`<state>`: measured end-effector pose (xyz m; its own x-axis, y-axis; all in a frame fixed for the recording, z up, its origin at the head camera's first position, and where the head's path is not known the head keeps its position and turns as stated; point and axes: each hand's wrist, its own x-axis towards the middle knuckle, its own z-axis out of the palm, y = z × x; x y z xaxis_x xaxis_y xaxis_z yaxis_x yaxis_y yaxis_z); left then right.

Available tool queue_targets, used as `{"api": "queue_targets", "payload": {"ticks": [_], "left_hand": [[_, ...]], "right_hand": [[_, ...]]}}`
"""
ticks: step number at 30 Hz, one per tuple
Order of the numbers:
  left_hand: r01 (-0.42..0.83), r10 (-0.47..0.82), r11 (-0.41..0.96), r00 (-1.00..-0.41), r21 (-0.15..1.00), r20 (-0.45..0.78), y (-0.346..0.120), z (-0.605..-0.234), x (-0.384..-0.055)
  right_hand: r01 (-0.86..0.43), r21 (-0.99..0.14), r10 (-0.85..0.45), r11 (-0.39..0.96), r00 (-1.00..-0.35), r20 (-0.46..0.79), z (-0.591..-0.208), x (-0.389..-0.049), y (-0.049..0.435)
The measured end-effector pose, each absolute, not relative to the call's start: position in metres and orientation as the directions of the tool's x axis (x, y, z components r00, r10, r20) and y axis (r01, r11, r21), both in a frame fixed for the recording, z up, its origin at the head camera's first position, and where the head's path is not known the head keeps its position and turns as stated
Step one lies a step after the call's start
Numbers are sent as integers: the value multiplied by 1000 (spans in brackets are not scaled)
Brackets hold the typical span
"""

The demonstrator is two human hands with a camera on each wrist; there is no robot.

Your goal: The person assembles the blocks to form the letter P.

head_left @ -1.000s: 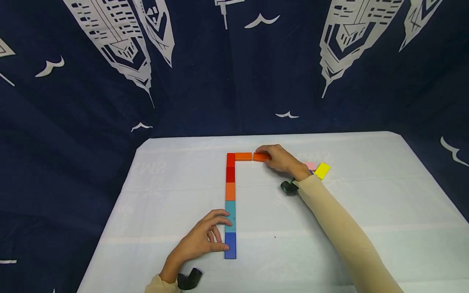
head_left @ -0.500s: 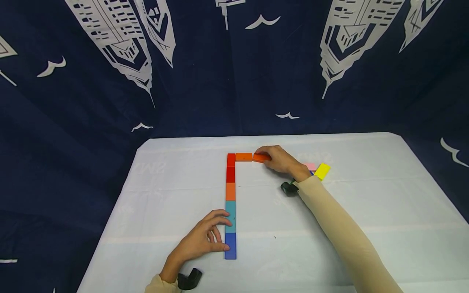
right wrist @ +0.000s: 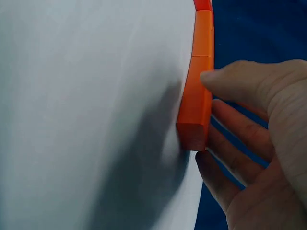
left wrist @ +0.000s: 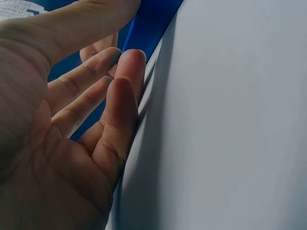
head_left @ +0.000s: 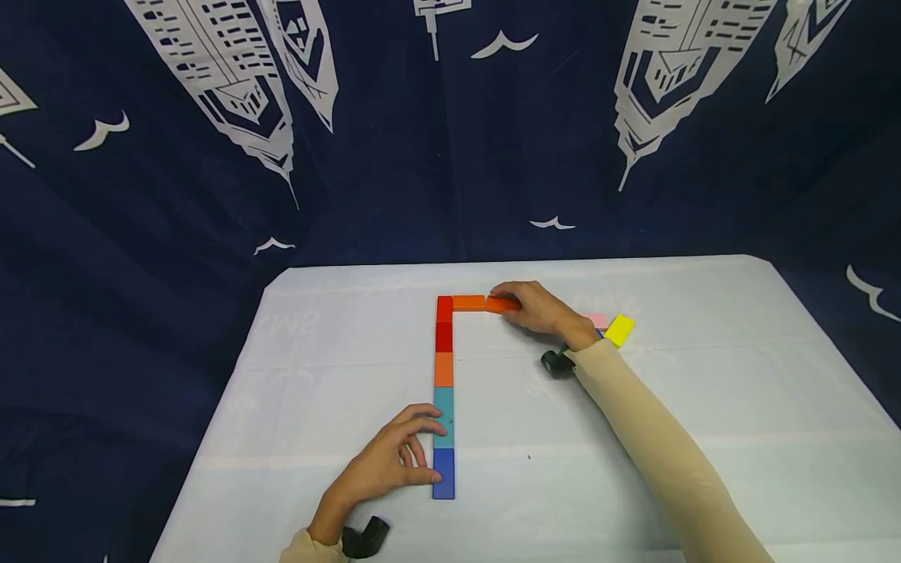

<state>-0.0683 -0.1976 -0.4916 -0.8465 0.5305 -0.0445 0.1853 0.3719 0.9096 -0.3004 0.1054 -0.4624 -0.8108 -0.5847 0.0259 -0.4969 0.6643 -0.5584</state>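
Note:
In the head view, flat coloured blocks form a line on the white table: a blue block (head_left: 445, 489) nearest, then a teal block (head_left: 444, 399), an orange one (head_left: 443, 369) and two red ones (head_left: 444, 337) at the far end. My left hand (head_left: 385, 460) rests against this column from the left, thumb at the blue block, fingertips over the teal. From the top red block another orange block (head_left: 468, 303) runs rightward. My right hand (head_left: 540, 310) pinches a further orange block (right wrist: 194, 103) at its end; the two meet at a slight angle in the right wrist view.
Behind my right wrist lie a yellow block (head_left: 619, 330) and a pink block (head_left: 596, 320), with something blue partly hidden beside them. A dark wrist camera (head_left: 365, 537) sits under the left wrist. Navy printed cloth (head_left: 457, 156) hangs behind the table (head_left: 317, 407).
The orange block in my right hand has turned slightly, its right end coming nearer me. My left hand stays in place.

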Motion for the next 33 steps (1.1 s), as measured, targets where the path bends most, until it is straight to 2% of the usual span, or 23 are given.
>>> {"api": "queue_targets", "payload": {"ticks": [5, 11, 22, 33], "left_hand": [[193, 530, 375, -847, 907, -39, -198, -491, -68], [200, 529, 377, -848, 905, -33, -198, -491, -68], [199, 532, 395, -846, 897, -46, -198, -491, -67], [204, 533, 385, -845, 900, -36, -198, -492, -69]], "right_hand": [[-522, -536, -585, 664, -809, 62, -452, -295, 112], [-489, -551, -555, 676, -830, 55, -442, -289, 131], [-382, -600, -462, 703, -887, 24, -444, -269, 178], [-380, -605, -432, 700, -900, 65, -450, -253, 213]]}}
